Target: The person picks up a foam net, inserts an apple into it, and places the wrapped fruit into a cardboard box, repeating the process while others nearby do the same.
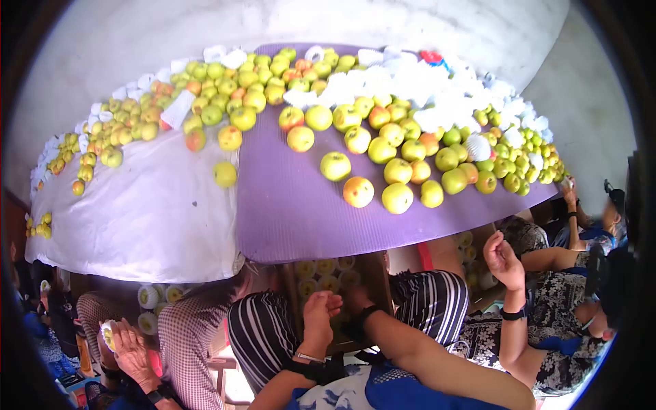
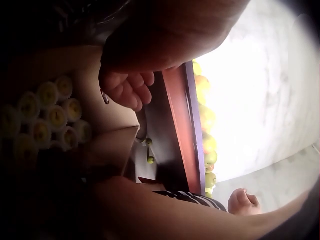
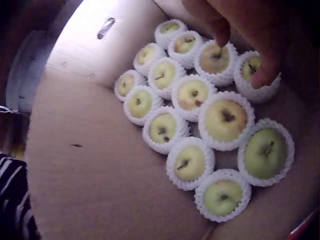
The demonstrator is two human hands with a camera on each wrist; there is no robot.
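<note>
A cardboard box (image 1: 374, 273) stands below the table edge, and the right wrist view shows its floor (image 3: 100, 165). Several yellow-green apples in white foam nets (image 3: 192, 95) lie packed in rows inside. My right hand (image 3: 242, 55) reaches down into the box. One fingertip (image 3: 220, 35) touches a netted apple (image 3: 215, 59), and another (image 3: 265, 75) rests on the neighbouring one (image 3: 249, 65). My left hand (image 1: 322, 304) hovers at the box's near edge with fingers loosely curled and nothing in it. The left wrist view shows that empty hand (image 2: 127, 89) above the netted apples (image 2: 55, 117).
Loose apples (image 1: 383, 150) cover a purple mat (image 1: 294, 212) and white cloth (image 1: 143, 212) on the table, with spare foam nets (image 1: 410, 82) at the back. A person's raised hand (image 1: 502, 256) is at my right. Another person's hands (image 1: 126, 345) at my left hold a netted apple.
</note>
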